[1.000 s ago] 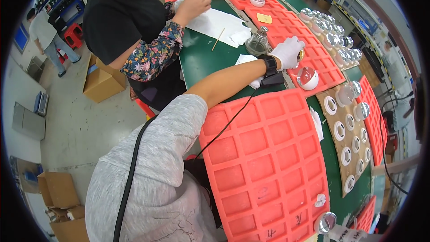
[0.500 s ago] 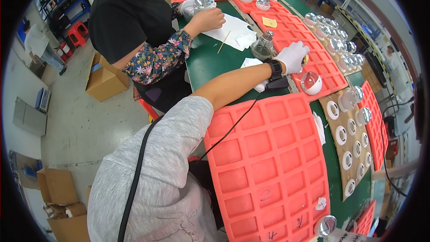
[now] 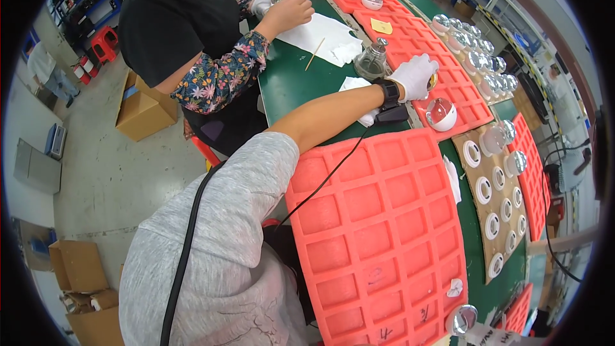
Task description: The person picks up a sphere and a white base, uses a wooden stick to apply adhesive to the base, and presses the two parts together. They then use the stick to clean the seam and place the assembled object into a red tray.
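My left hand [image 3: 413, 77], in a white glove with a dark watch at the wrist, reaches over the far end of the red trays. Its fingers are curled around a small, round, gold-coloured piece [image 3: 433, 81], mostly hidden by the glove. Just below the hand, a globe with a mirrored top and white base [image 3: 441, 115] sits in the red grid tray [image 3: 471, 96]. To the left stands a glass bottle with a metal top [image 3: 371, 61], beside a white cloth [image 3: 359, 93]. My right hand is not in view.
A large red grid tray [image 3: 378, 237] lies close to me. Right of it, a brown board [image 3: 477, 182] holds white rings and frosted pieces. Mirrored globes [image 3: 474, 61] stand in rows behind. A co-worker's hand [image 3: 288, 13] works on a globe at far left. A black cable [image 3: 320, 186] crosses the tray.
The whole view has shifted slightly left and up. My left hand stays at the same place by the tray, with the gold-coloured piece still in it.
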